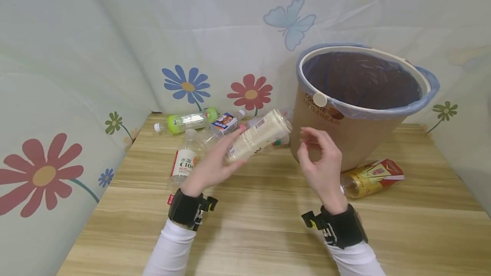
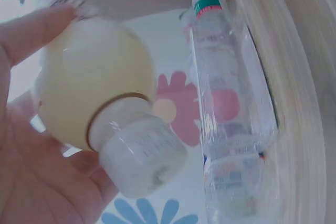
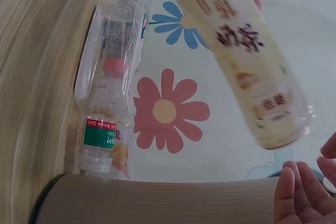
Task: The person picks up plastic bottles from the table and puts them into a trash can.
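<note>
My left hand [image 1: 209,168] grips a cream-coloured milk tea bottle [image 1: 262,134], holding it tilted above the table. The bottle's base points up and right, toward the bin, and its white cap [image 2: 142,153] shows in the left wrist view. Just right of that base is my right hand [image 1: 323,163], apart from it. Its fingers are loosely bent with the thumb opposite, and nothing lies between them. Some right fingertips [image 3: 294,187] show low in the right wrist view. Left of the held bottle stands a clear bottle with a white C100 label [image 1: 184,164].
A brown bin [image 1: 333,129] with a blue liner stands at the back right. Beside its foot lies a yellow and red drink bottle [image 1: 374,178]. Along the back wall lie a green-sleeved bottle [image 1: 192,120], a blue-labelled bottle [image 1: 226,122] and a green-labelled clear bottle [image 3: 105,135].
</note>
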Demonstrator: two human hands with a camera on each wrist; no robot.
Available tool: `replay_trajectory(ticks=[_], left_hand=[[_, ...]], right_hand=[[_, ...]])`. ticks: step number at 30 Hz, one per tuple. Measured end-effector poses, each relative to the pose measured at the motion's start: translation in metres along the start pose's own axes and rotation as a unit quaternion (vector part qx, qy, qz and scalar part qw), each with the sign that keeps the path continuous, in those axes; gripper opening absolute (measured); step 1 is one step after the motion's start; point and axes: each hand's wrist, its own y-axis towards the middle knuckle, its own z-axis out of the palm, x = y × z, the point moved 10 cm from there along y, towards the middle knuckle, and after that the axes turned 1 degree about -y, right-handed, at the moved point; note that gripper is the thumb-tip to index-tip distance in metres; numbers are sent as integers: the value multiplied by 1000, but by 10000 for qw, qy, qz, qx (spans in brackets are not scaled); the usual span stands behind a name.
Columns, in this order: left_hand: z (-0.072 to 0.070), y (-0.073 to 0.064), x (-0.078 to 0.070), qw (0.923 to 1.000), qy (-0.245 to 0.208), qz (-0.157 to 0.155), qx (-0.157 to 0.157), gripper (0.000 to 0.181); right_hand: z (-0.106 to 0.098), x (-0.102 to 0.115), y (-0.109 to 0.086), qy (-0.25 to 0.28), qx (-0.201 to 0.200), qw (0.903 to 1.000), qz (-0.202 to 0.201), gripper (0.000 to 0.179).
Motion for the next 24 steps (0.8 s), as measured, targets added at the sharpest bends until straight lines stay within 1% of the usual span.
replay_trajectory(ticks=[1, 2, 5, 8, 11, 13, 15, 17, 21, 24], left_hand=[[-1, 1, -1, 9998, -137, 49, -133, 79], [-2, 2, -3, 9992, -300, 80, -239, 80], [-2, 5, -9, 9946, -899, 76, -513, 83], [-1, 6, -19, 9847, -1584, 72, -717, 83], [-2, 6, -35, 9745, -2086, 89, -824, 81], [-2, 5, -46, 9703, -2272, 65, -833, 79], [-2, 4, -54, 9679, -2390, 1, -774, 78], [1, 4, -60, 9670, -2446, -62, -709, 77], [9, 5, -63, 9645, -2571, -96, -594, 78], [18, 6, -58, 9610, -2716, -118, -501, 78]], right_hand=[[0, 4, 1, 56, 18, 10000, 45, 33], [2, 4, 0, 116, 66, 9999, 106, 35], [10, 0, -2, 293, 378, 9983, 347, 41], [22, -1, -5, 440, 786, 9947, 487, 47], [33, 0, -10, 674, 1175, 9892, 565, 54], [41, 1, -13, 852, 1394, 9847, 601, 59], [47, 2, -15, 1042, 1577, 9799, 641, 61], [52, 3, -17, 1174, 1692, 9762, 674, 62], [56, 2, -20, 1317, 1782, 9719, 787, 63], [56, 2, -20, 1319, 1783, 9717, 813, 65]])
